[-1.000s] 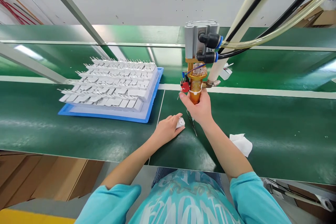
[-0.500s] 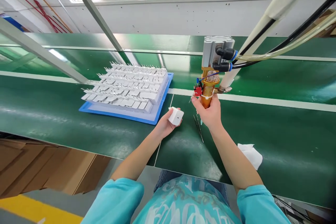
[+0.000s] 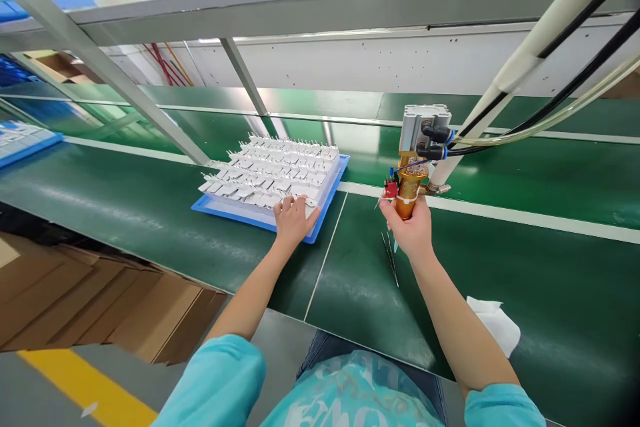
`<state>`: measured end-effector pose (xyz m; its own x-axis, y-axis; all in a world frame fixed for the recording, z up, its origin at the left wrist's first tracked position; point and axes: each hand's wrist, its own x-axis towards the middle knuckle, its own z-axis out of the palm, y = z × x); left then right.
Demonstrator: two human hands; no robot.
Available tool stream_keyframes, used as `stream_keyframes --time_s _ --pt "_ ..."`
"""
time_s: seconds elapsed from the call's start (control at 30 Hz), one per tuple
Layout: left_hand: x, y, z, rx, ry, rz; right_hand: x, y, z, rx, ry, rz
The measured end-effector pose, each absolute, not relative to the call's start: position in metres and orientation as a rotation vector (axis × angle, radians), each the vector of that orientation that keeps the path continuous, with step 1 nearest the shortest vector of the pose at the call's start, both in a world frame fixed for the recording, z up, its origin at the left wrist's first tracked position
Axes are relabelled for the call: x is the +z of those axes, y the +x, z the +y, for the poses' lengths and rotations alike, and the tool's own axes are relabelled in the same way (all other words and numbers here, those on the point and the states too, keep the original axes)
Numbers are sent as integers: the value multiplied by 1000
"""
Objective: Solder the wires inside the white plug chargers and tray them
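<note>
My left hand rests at the near right corner of a blue tray filled with several rows of white plug adapters, fingers curled over a white adapter there. My right hand is wrapped round the brass-coloured body of a hanging pneumatic tool, which has a red switch, a grey block on top and black and clear hoses running up to the right. Tweezers lie on the green belt just below that hand.
A white crumpled wipe lies on the belt near my right forearm. Slanted metal frame bars cross above the belt at left. Another blue tray sits far left. Cardboard boxes stand on the floor below the belt edge.
My left hand carried the white adapter from the belt up to the tray's near right corner. The view has tilted up and shifted. My right hand stays on the tool.
</note>
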<state>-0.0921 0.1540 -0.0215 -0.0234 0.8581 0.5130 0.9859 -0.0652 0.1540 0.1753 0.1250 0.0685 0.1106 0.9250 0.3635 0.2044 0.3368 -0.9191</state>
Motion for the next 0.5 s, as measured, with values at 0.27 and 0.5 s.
stream_keyframes --time_s 0.27,0.5 --pt "-31 -93 158 -739 -1854 -2052 68 176 126 759 -1138 -1374" --pt "-24 -97 149 -802 -1875 -2052 67 179 125 692 -1133 -1375"
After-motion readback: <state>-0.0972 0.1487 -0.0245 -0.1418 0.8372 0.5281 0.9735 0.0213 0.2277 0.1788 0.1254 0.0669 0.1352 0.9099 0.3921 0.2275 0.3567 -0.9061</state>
